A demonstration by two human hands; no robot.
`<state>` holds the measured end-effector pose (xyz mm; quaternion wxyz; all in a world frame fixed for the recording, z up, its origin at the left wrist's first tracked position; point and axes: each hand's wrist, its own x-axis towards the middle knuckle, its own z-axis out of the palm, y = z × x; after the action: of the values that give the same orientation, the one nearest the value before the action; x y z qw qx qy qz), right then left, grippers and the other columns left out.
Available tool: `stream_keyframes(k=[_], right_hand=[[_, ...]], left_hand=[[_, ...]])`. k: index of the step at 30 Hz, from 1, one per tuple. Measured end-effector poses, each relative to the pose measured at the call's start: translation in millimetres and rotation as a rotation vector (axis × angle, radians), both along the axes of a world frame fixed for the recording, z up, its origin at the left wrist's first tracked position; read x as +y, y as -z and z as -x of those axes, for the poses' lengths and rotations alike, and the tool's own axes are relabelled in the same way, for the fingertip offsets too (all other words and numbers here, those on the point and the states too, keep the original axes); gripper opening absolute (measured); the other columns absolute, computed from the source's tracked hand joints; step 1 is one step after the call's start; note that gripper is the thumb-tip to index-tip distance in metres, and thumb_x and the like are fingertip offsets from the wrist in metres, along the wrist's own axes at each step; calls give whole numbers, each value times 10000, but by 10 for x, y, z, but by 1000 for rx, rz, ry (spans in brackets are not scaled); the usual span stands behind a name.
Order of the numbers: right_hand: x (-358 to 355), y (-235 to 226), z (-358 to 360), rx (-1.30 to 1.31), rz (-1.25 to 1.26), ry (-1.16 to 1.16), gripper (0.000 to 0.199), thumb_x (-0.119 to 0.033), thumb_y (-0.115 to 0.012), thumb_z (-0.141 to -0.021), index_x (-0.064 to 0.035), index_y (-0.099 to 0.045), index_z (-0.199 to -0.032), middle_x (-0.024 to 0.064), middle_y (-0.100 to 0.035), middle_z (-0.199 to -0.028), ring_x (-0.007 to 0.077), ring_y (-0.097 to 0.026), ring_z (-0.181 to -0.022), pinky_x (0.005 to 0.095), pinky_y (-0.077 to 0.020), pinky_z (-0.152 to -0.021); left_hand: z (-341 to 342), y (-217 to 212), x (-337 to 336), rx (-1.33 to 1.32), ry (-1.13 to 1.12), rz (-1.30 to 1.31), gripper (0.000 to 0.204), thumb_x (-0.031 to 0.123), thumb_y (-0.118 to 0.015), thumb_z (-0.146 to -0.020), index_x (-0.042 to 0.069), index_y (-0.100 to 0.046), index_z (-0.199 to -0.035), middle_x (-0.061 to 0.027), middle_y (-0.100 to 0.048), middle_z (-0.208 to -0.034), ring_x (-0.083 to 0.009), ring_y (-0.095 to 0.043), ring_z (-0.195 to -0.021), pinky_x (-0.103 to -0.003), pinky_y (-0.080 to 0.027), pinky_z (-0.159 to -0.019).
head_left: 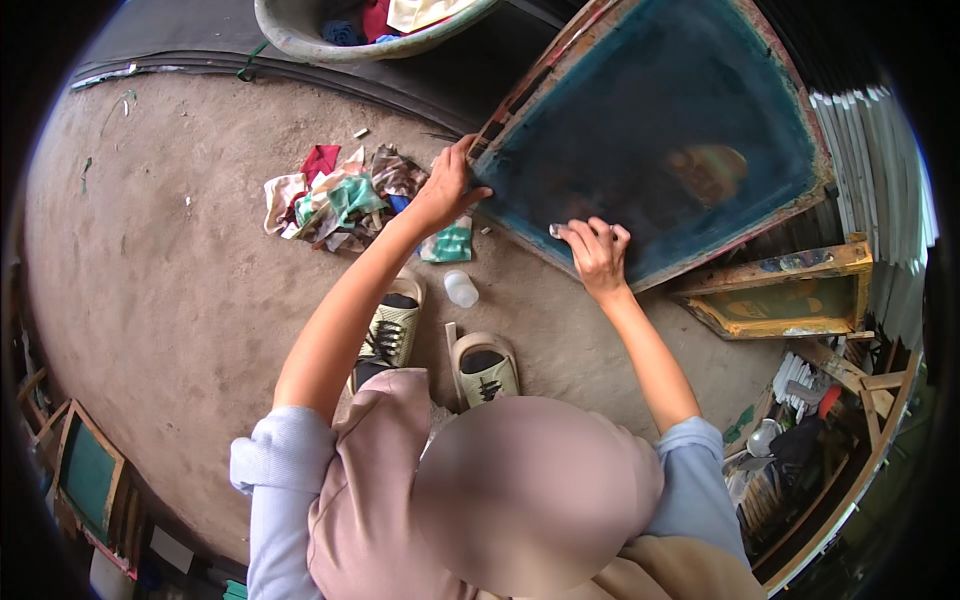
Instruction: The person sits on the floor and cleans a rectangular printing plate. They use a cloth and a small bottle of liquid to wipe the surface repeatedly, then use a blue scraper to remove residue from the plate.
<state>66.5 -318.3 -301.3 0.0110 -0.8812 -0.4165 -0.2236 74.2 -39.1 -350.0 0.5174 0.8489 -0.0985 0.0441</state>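
A large screen printing frame [640, 130] with dark blue-teal mesh stands tilted in front of me. My left hand [447, 187] grips its left edge near the lower corner, fingers over the rim and thumb stretched toward the mesh. Low on the mesh, near the bottom edge, rests my right hand [600, 258] with its fingers curled together. A small pale bit shows at those fingertips; what it is I cannot make out. An orange-brown patch [710, 175] shows on the mesh, above and right of my right hand.
Rag scraps [345, 205] lie heaped on the dirt floor [180, 260], left of the frame. A translucent plastic cup [461, 289] lies by my shoes. A basin [380, 48] of cloths stands at the back. A smaller yellow-edged frame [780, 295] leans at right, near a cluttered wooden rack [865, 400].
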Motion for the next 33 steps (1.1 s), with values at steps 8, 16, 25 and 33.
stream_keyframes(k=[8, 16, 25, 33], right_hand=[[89, -5, 29, 49, -15, 0, 93, -164, -707, -752, -181, -683, -840, -79, -607, -884, 113, -519, -910, 347, -288, -849], [403, -100, -96, 55, 9, 43, 89, -155, -673, -770, -179, -658, -854, -76, -572, -845, 109, -515, -885, 342, -287, -817], [531, -94, -155, 65, -24, 80, 86, -101, -673, -760, -172, -637, -793, -56, -544, -811, 128, -514, -872, 358, -296, -802], [344, -121, -64, 49, 5, 70, 66, -133, -678, -753, -159, -652, -807, -46, -544, -815, 134, -515, -884, 370, -294, -835]], left_hand=[[-30, -15, 63, 83, 74, -61, 858, 192, -713, -802, -48, -152, -1406, -260, -301, -1388, -402, -333, -1286, -419, -327, -1059], [-4, 22, 90, 72, 66, -60, 837, 205, -702, -814, -56, -167, -1401, -260, -307, -1383, -402, -341, -1277, -418, -336, -1051], [-32, 40, 49, -25, 9, -16, 826, 153, -723, -772, 24, -210, -1406, -246, -417, -1188, -423, -430, -1118, -460, -365, -979], [-74, 51, 68, 7, 32, -9, 831, 163, -731, -766, 9, -216, -1399, -251, -392, -1253, -426, -400, -1179, -457, -346, -1010]])
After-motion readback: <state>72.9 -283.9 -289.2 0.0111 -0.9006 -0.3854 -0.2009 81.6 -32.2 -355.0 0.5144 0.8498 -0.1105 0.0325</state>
